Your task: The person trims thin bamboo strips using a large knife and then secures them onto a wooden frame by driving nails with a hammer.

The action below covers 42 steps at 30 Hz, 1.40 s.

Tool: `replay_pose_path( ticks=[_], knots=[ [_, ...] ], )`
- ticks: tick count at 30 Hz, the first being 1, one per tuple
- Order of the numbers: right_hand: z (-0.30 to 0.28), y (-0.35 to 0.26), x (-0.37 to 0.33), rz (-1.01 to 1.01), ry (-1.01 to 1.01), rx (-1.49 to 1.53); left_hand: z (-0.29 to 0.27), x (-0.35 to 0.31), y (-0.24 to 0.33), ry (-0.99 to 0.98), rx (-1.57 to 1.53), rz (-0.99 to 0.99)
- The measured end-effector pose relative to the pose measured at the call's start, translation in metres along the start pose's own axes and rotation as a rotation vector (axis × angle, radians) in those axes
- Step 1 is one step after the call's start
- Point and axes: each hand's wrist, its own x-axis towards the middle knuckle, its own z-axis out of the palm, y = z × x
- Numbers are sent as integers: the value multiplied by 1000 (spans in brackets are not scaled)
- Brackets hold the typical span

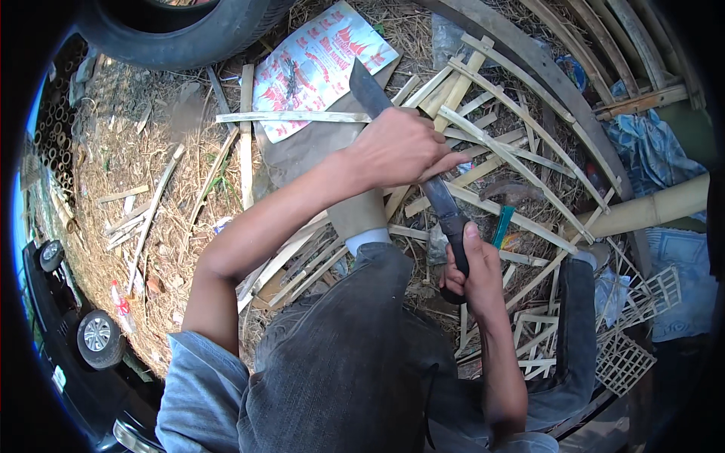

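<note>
My right hand (473,266) is closed round the black handle of a machete (440,198). Its dark blade slants up and to the left, its tip near a printed sack (321,64). Across the blade's middle lies my left hand (404,147), fingers curled down and one digit pointing right. A pale bamboo strip (291,117) runs in from the left to the blade and seems gripped in my left hand; the hand and blade hide the contact. Several split bamboo strips (521,147) lie crossed to the right. Below my left hand is my leg in an olive boot-like covering (356,215).
A tyre (181,41) stands at the far left, and a dark car (72,325) at the left edge. On the right are a bamboo pole (653,208), open lattice pieces (627,365) and blue cloth (657,147). A plastic bottle (121,302) lies on dry straw.
</note>
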Motion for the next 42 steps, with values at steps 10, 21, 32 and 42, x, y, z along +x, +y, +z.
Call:
replay_pose_path(
  ticks=[10,21,32,42],
  knots=[
    [88,-57,224,-951,714,-903,36,55,-78,826,-79,-489],
    [118,-27,259,-738,802,-1067,42,-101,-87,94,-74,-785],
    [191,-44,208,-580,551,-680,0,-172,-77,-123,91,-542],
    [129,-65,207,-1039,475,-612,59,-146,-80,122,159,-753]
  ],
)
